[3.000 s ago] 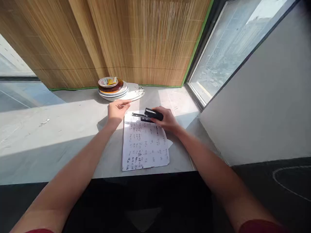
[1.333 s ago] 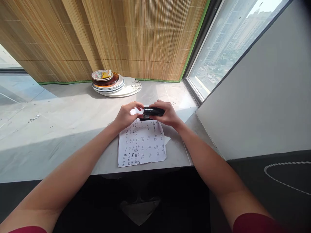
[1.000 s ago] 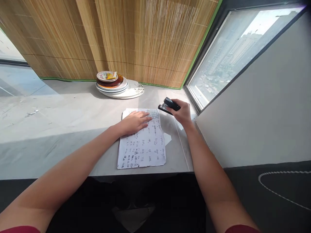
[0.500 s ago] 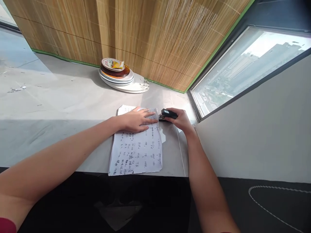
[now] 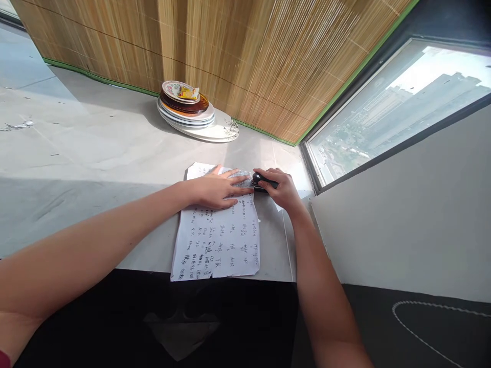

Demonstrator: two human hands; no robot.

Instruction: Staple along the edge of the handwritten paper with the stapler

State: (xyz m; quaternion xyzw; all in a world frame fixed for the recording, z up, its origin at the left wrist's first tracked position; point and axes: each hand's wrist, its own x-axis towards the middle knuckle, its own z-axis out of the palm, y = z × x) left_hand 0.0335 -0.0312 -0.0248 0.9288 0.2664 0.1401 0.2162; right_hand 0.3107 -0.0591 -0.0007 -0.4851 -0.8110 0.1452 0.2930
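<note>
Sheets of handwritten paper lie on the grey marbled surface, their lower edge at the front rim. My left hand rests flat on the upper part of the sheets, fingers spread and pointing right. A smaller printed piece shows under those fingertips. In my right hand is a black stapler, gripped from the right with fingers over its top. The stapler's front end meets the right edge of the paper. Its jaw is mostly hidden by my fingers.
A stack of plates with a yellow packet on top stands at the back, before a bamboo blind. To the right are a window and a white wall. Scraps lie far left.
My right hand has moved slightly left and its fingers have closed further over the stapler, whose top now sits lower. My left hand stays flat on the paper. The view has shifted a little.
</note>
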